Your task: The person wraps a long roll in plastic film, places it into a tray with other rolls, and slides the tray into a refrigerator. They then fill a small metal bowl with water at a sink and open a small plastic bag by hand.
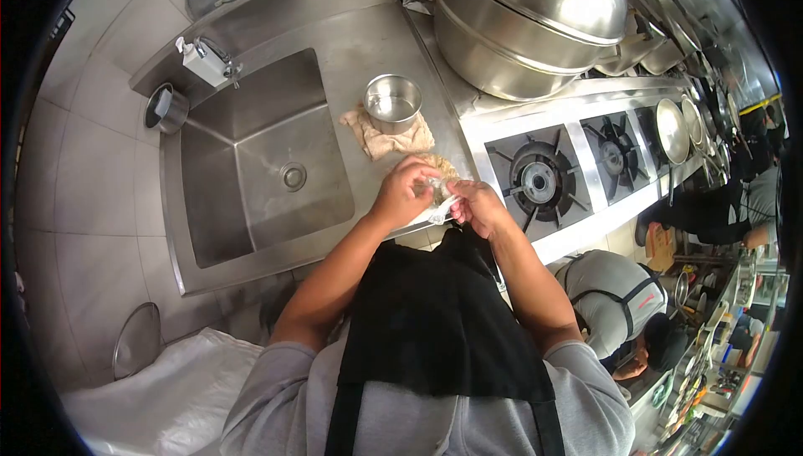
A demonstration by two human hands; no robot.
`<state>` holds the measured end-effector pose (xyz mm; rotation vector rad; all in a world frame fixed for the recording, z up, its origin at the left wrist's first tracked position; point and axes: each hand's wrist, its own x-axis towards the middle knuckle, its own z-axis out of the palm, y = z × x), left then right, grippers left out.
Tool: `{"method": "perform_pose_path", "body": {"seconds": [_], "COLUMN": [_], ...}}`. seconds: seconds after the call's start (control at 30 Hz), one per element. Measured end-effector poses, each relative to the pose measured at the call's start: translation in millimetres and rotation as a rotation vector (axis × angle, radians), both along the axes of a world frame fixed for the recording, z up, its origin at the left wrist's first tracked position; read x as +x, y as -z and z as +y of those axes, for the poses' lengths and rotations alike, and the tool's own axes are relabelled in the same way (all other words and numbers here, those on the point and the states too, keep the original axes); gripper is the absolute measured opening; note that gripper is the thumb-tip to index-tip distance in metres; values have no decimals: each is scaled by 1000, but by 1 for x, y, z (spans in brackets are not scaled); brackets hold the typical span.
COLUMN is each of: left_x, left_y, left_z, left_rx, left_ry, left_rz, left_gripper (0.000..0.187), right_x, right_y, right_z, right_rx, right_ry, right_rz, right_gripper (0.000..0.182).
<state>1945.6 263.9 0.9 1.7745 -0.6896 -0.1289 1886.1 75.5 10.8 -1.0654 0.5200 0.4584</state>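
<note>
Both my hands are close together over the front edge of the steel counter (360,33). My left hand (406,192) has its fingers bent around a crumpled piece of clear plastic (441,197). On the other side, my right hand (478,207) pinches the same plastic, with a whitish end hanging between the hands. Just behind them lies a light brown, crumpled thing (439,163), partly hidden by my fingers. A round steel pot (391,103) stands on a folded beige cloth (372,140) farther back.
An empty sink basin (268,171) is at the left, with a faucet (232,71) and a small pot (167,110) at its rim. Gas burners (538,180) and a large domed steamer (527,21) are at the right. A person (615,297) bends at the lower right.
</note>
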Motion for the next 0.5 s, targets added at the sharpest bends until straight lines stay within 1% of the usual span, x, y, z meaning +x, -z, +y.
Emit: {"method": "perform_pose_path", "body": {"seconds": [0.03, 0.1, 0.13, 0.17, 0.2, 0.23, 0.27, 0.3, 0.33, 0.37, 0.4, 0.43, 0.5], "left_x": [-1, 1, 2, 3, 5, 8, 11, 12, 13, 14, 14, 15, 15], "left_y": [4, 9, 11, 16, 29, 42, 56, 59, 62, 60, 59, 58, 58], "left_z": [0, -1, 1, -1, -4, -7, -11, -11, -11, -11, -9, -5, -3], "left_rx": [3, 49, 68, 68, 48, 27, -31, -31, -117, -202, -199, -150, -99], "left_ry": [0, 20, 5, 4, -57, -118, -173, -174, -185, -193, -189, -186, -186], "left_rz": [4, -288, -256, -254, -33, 187, 207, 208, 302, 397, 398, 430, 463], "left_gripper": [22, 29, 25, 25, 23, 21, 14, 14, 13, 12, 12, 10, 9], "right_x": [0, 5, 4, 4, 5, 6, 9, 11, 15, 20, 21, 20, 19], "right_y": [4, 4, 4, -12, -20, -18, -12, -4, 7, 16, 23, 31, 31], "right_z": [-2, -7, -7, -1, 3, 6, 8, 9, 8, 9, 9, 8, 13], "right_rx": [3, 196, 196, 254, 310, 308, 60, -190, -189, -439, -690, -690, -677], "right_ry": [0, 1, 1, 72, 142, 140, 167, 193, 193, 165, 136, 141, 69], "right_rz": [4, 27, 29, -58, -144, -143, -298, -451, -451, -539, -621, -618, -500], "right_gripper": [19, 17, 17, 17, 20, 20, 23, 27, 27, 31, 35, 35, 34]}}
